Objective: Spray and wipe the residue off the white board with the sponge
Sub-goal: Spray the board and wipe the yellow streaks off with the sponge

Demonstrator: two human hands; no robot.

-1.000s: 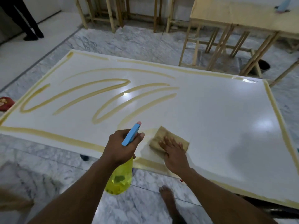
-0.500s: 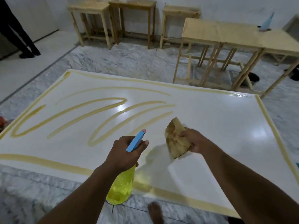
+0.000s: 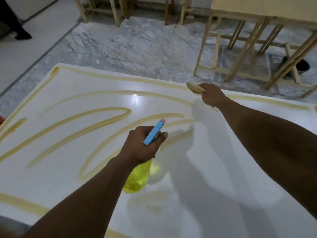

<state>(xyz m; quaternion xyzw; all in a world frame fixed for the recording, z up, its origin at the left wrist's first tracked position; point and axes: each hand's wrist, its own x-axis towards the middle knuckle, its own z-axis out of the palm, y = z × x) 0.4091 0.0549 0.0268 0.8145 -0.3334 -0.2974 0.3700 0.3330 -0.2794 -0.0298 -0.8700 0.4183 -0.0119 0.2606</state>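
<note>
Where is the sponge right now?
Head view, upper right: the right hand holds the sponge at the white board's far edge, by the yellow residue band there.

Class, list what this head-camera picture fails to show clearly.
Spray bottle trigger: head view, covered by the left hand.
Sponge: mostly hidden inside the right hand, blurred.
White board near edge: partly behind forearms, cut by the frame.
Bystander, top left: cut off by the frame.
</note>
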